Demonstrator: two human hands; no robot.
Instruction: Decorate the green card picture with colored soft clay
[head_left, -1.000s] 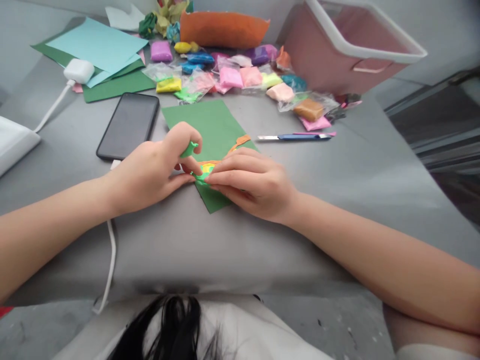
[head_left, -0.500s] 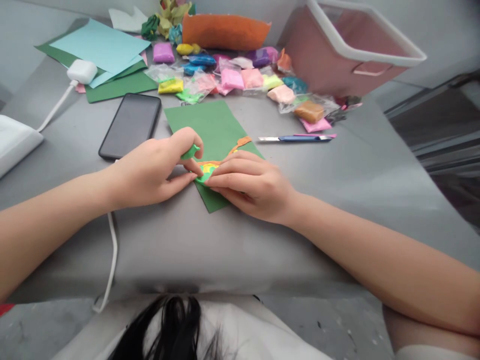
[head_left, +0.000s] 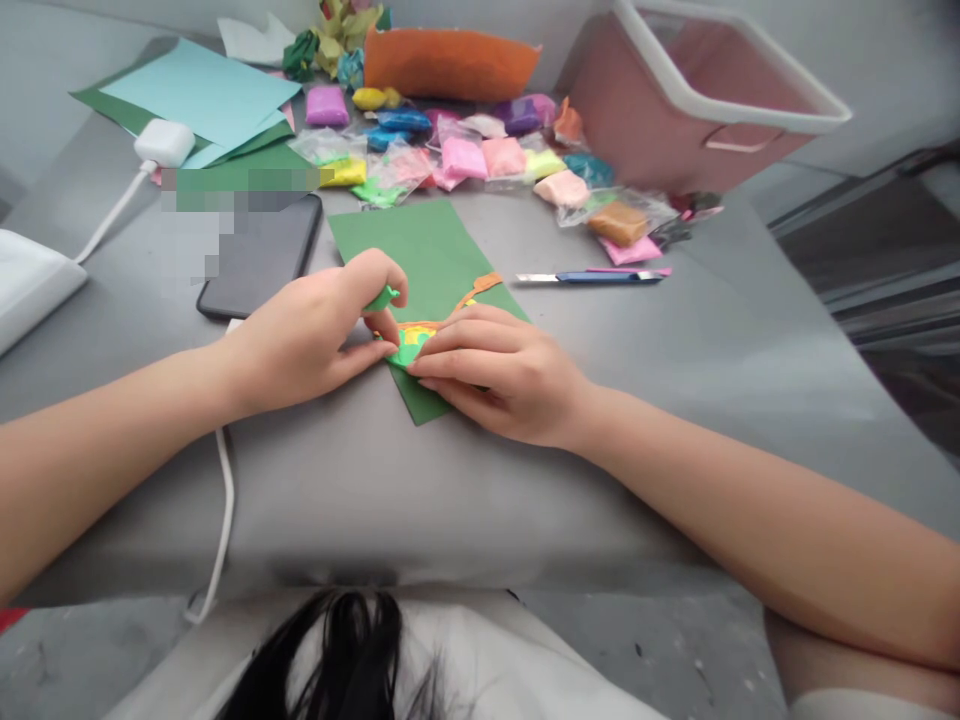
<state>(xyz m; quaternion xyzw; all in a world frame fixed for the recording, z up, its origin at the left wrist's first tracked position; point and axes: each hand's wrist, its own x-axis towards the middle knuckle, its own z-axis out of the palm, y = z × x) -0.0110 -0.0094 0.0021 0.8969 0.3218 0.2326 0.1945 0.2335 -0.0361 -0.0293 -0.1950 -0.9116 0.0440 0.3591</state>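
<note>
A sheet of dark green paper (head_left: 409,250) lies aslant on the table, bearing a flat clay figure (head_left: 411,345) in bright green and yellow with an orange edge. An orange clay strip (head_left: 487,284) runs out from it to the upper right. My left hand (head_left: 330,325) curls its fingers round a lump of bright green clay (head_left: 384,298), while its thumb and a fingertip touch the figure's left edge. Lying over the figure's right part, my right hand (head_left: 510,370) presses its fingertips on the green clay and hides what is beneath.
A dark phone (head_left: 274,255), partly pixelated, lies left of the paper. A craft knife (head_left: 600,277) with its blade bare lies to the right. Several bagged clay packets (head_left: 465,158) spread behind, with a pink bin (head_left: 645,120) at back right. A white cable (head_left: 225,500) hangs over the front edge.
My left thumb and fingertips have shifted very slightly along the clay's left edge. My right hand stays almost in place, and the other things have not moved.
</note>
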